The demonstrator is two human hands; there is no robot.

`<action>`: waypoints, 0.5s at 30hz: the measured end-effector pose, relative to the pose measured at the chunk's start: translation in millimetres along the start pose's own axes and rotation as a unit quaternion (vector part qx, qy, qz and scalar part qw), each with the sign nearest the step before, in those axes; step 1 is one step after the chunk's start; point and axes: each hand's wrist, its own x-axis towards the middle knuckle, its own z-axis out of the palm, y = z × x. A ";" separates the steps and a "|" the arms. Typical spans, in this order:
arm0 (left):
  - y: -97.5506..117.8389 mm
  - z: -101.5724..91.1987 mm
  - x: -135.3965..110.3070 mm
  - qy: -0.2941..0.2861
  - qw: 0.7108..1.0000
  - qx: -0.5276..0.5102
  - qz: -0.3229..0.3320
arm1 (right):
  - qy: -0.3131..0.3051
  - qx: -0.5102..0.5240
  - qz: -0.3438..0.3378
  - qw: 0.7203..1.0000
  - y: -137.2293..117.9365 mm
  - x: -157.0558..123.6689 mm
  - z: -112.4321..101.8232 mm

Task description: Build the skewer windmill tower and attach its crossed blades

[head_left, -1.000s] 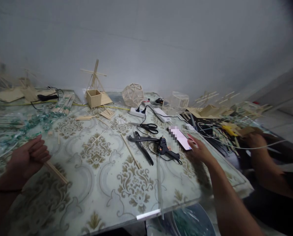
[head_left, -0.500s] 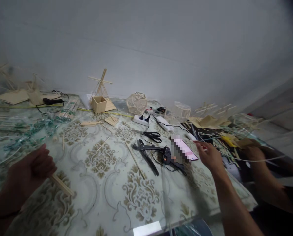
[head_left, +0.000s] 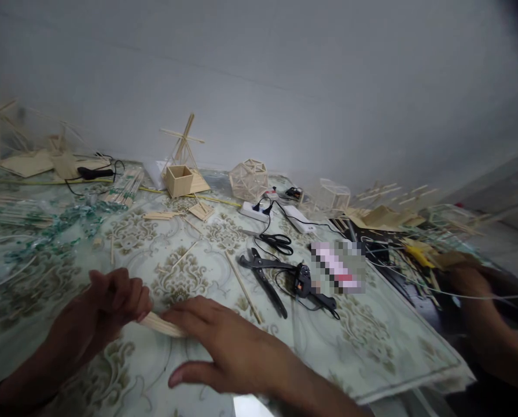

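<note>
My left hand (head_left: 106, 307) is closed round a small bundle of thin wooden sticks (head_left: 160, 325), whose ends stick out to the right above the patterned cloth. My right hand (head_left: 237, 350) reaches in with its fingers stretched out and its thumb apart. Its fingertips are at the free end of the bundle, seemingly touching it. A single wooden stick (head_left: 243, 288) lies just beyond my right hand. Beside it are a black-handled cutter (head_left: 269, 289) and a black corded glue gun (head_left: 302, 282).
At the back stand a wooden windmill model (head_left: 179, 180) and a stick polyhedron (head_left: 249, 178). Power strips (head_left: 255, 212) and black scissors (head_left: 276, 243) lie mid-table. A phone (head_left: 334, 265), partly pixelated, is to the right. Another person's hand (head_left: 469, 281) works at the far right.
My right hand has left the phone's side and come left to the stick bundle, fingers now stretched. My left hand, still holding the sticks, has moved right, toward the middle.
</note>
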 end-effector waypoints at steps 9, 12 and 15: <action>-26.5 -29.0 31.0 0.152 0.987 0.058 0.000 | 0.044 0.227 0.115 0.966 64.5 14.9 26.2; -40.0 -37.1 27.5 0.179 0.980 0.081 -0.027 | 0.069 0.173 0.137 0.973 64.9 12.4 19.2; -41.9 -45.7 24.2 0.189 0.967 0.164 -0.048 | 0.078 0.149 0.137 0.976 64.4 10.7 11.9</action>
